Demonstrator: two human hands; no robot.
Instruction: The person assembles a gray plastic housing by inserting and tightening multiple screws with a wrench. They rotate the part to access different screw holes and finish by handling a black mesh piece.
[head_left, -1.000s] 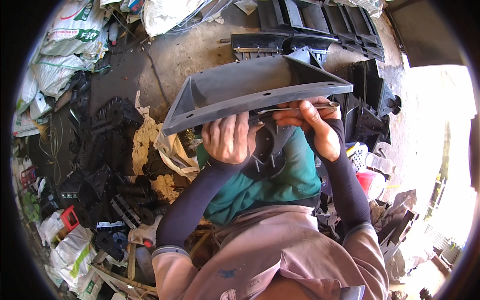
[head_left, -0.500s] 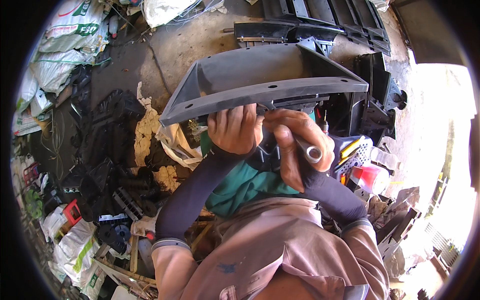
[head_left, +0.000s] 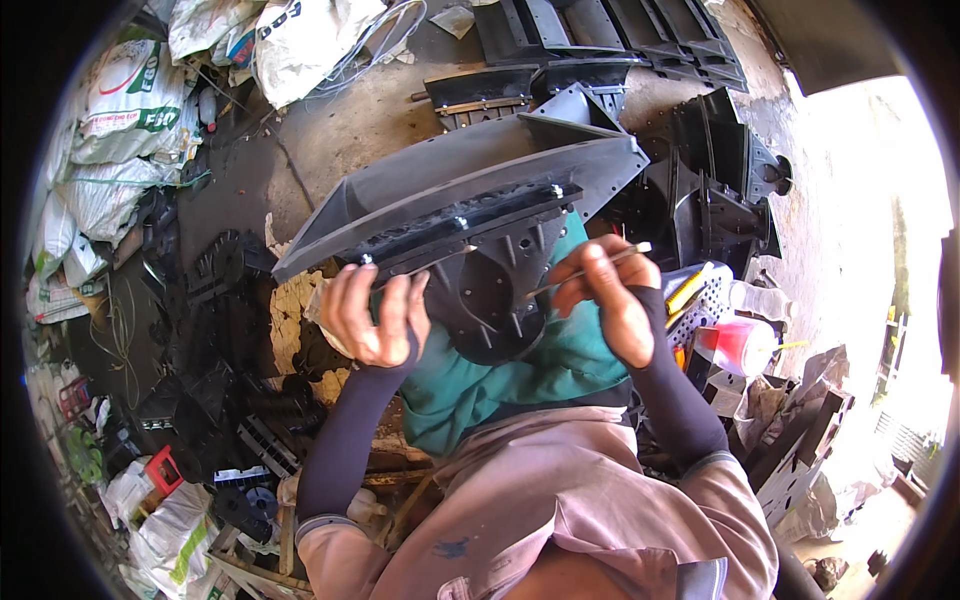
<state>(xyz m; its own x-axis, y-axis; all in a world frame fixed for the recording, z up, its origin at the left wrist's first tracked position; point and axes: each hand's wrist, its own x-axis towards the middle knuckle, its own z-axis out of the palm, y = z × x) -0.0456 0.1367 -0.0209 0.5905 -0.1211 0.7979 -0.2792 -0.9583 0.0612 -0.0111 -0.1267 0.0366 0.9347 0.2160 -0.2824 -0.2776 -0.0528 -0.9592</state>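
Observation:
A large black trough-shaped part point(head_left: 430, 175) rests tilted over my lap, its left end lower. Bolted along its near edge is a black bracket point(head_left: 490, 290) with a rounded end and round openings. Several shiny bolts point(head_left: 460, 222) stand along the joint. My left hand point(head_left: 375, 315) is at the bracket's left end, fingers curled on a thin metal tool point(head_left: 440, 259) whose tip lies over the bracket; its exact kind is unclear. To the right of the bracket, my right hand point(head_left: 612, 295) grips a slim metal socket wrench point(head_left: 630, 252), its thin end pointing toward the bracket.
More black trough parts point(head_left: 575, 35) lie on the floor ahead and black brackets point(head_left: 720, 190) at right. A perforated bin with yellow-handled tools point(head_left: 688, 290) and a red drink cup point(head_left: 738, 345) stand right. White sacks point(head_left: 125, 110) and dark parts point(head_left: 190, 400) crowd the left.
The black part has tilted and shifted left, bringing its bolted bracket into view. My hands have moved apart, the left one leftward and down. The wrench in my right hand has turned.

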